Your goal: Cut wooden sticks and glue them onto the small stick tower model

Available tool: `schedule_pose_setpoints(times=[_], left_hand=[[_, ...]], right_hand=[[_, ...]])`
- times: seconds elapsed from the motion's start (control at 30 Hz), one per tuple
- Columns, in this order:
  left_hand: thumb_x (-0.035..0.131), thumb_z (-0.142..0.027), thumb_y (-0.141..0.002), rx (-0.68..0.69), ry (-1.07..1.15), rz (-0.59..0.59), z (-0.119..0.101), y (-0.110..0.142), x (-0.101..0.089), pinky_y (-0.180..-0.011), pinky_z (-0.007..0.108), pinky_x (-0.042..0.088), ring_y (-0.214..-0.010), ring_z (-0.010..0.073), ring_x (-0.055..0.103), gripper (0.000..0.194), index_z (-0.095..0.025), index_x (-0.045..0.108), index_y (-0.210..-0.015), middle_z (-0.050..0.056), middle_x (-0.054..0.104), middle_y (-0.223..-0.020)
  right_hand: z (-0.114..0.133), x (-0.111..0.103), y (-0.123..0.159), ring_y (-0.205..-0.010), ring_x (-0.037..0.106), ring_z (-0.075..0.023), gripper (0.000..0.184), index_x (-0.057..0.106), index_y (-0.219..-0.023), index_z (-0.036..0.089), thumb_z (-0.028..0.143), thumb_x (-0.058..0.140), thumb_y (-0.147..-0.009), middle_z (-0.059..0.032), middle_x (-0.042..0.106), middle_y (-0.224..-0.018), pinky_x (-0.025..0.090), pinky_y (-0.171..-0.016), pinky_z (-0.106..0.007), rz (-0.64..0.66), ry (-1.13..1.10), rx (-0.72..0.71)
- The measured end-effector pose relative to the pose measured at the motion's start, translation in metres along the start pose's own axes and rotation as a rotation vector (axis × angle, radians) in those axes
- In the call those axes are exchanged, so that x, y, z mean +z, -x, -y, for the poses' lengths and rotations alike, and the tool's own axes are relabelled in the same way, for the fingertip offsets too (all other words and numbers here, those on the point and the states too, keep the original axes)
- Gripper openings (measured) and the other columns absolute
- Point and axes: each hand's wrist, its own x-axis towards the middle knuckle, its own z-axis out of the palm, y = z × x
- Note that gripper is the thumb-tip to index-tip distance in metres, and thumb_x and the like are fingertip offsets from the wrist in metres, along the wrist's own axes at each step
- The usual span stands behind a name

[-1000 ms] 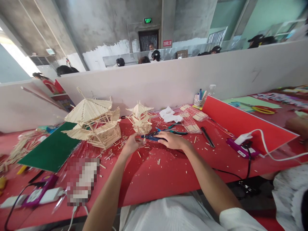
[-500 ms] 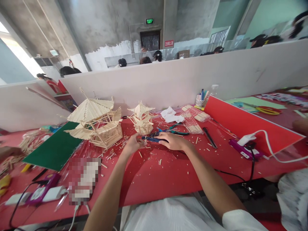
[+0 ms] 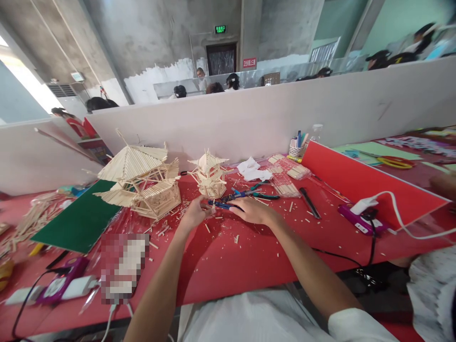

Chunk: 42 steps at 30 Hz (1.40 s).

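Observation:
My right hand (image 3: 252, 210) is closed around the blue handles of a pair of pliers (image 3: 221, 204), whose jaws point left. My left hand (image 3: 193, 216) is closed in a pinch by the jaws, with what looks like a short wooden stick (image 3: 213, 204) in its fingertips. Just beyond the hands stands a small pagoda model (image 3: 210, 178) made of wooden sticks. A larger stick pavilion model (image 3: 144, 178) with sloping roofs stands to the left. Behind my right hand lies another pair of pliers with green-and-black handles (image 3: 266, 196).
Stick offcuts (image 3: 237, 239) litter the red table (image 3: 245, 270). Crumpled white tissue (image 3: 253, 169) and bagged sticks (image 3: 283, 180) lie behind; a black utility knife (image 3: 310, 203) lies right. A red board (image 3: 363, 183), a green board (image 3: 76, 221) and purple power strips (image 3: 359, 223) flank the workspace.
The pliers in my right hand have turned slightly, and their jaws now sit beside my left fingertips. Both hands stay in nearly the same place. The models have not moved.

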Motion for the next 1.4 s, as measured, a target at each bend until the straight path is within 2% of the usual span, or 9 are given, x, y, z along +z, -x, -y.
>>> schedule_pose_setpoints(times=[0.17, 0.6, 0.77, 0.87, 1.0, 1.4], left_hand=[[0.086, -0.018, -0.063, 0.001, 0.011, 0.000, 0.002, -0.001, -0.002, -0.065, 0.027, 0.059, -0.065, 0.0157, 0.070, 0.049, -0.018, 0.056, -0.102, -0.004, 0.066, -0.067], [0.085, -0.015, -0.060, -0.033, 0.044, 0.017, 0.002, -0.001, -0.002, -0.067, 0.029, 0.059, -0.061, 0.0156, 0.070, 0.053, -0.016, 0.055, -0.103, -0.005, 0.067, -0.063], [0.085, -0.018, -0.060, 0.004, 0.012, 0.018, -0.001, 0.002, -0.002, -0.065, 0.027, 0.058, -0.063, 0.0161, 0.070, 0.050, -0.016, 0.057, -0.102, -0.003, 0.067, -0.065], [0.085, -0.019, -0.060, 0.030, -0.012, 0.013, -0.003, 0.003, -0.003, -0.063, 0.026, 0.058, -0.060, 0.0153, 0.069, 0.049, -0.016, 0.058, -0.101, -0.003, 0.067, -0.065], [0.084, -0.019, -0.062, 0.032, -0.041, 0.035, -0.004, 0.004, -0.005, -0.062, 0.026, 0.057, -0.059, 0.0152, 0.068, 0.049, -0.016, 0.057, -0.103, -0.004, 0.067, -0.065], [0.087, -0.026, -0.061, 0.042, -0.046, 0.028, -0.006, 0.003, -0.005, -0.061, 0.024, 0.054, -0.062, 0.0160, 0.069, 0.053, -0.015, 0.059, -0.105, 0.000, 0.069, -0.070]], right_hand=[[0.004, -0.002, -0.001, -0.106, 0.068, -0.0264, 0.039, 0.071, -0.118, 0.018, 0.036, 0.039, -0.105, -0.0116, 0.074, -0.118, 0.046, -0.087, -0.031, 0.018, -0.015, 0.012], [0.002, 0.000, -0.001, -0.107, 0.067, -0.0272, 0.041, 0.071, -0.116, 0.017, 0.041, 0.039, -0.105, -0.0135, 0.073, -0.117, 0.044, -0.087, -0.032, 0.031, 0.044, 0.021], [0.009, 0.003, -0.002, -0.097, 0.069, -0.0285, 0.046, 0.068, -0.106, 0.015, 0.049, 0.036, -0.106, -0.0154, 0.074, -0.106, 0.043, -0.077, -0.031, 0.026, 0.124, 0.104], [0.014, 0.004, -0.002, -0.093, 0.071, -0.0309, 0.047, 0.065, -0.108, 0.015, 0.051, 0.034, -0.106, -0.0169, 0.074, -0.103, 0.042, -0.073, -0.032, 0.025, 0.235, 0.134], [0.019, 0.002, -0.001, -0.093, 0.072, -0.0323, 0.048, 0.063, -0.112, 0.015, 0.051, 0.031, -0.106, -0.0171, 0.075, -0.102, 0.042, -0.075, -0.033, 0.052, 0.324, 0.145], [0.014, 0.004, -0.003, -0.095, 0.071, -0.0319, 0.052, 0.062, -0.115, 0.016, 0.054, 0.029, -0.105, -0.0162, 0.075, -0.104, 0.043, -0.075, -0.033, 0.041, 0.324, 0.170]])
